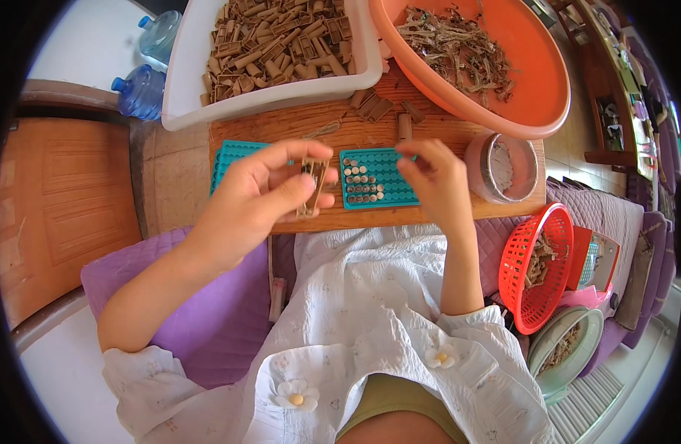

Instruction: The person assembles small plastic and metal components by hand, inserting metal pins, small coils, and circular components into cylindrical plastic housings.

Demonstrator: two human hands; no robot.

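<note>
at the far left of the counter (270,127), one white tub (281,98), its far rim cut off, holds uncountable brown casings (288,44); one orange basin (529,74) farther right holds tangled strips (462,55). left fingers (288,194) grasp one open casing (319,181), partly hidden, between two teal trays (396,174), one holding silvery discs (359,177). right fingers (429,150) bend above that tray; whether they hold anything, i cannot tell.

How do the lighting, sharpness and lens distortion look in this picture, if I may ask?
In the head view, light falls fairly evenly on the white flower-trimmed garment; the wooden door bows near the left rim, with black filling the corners; the teal grid tray shows its round discs individually, while the right hand looks slightly soft, possibly from motion.
</note>
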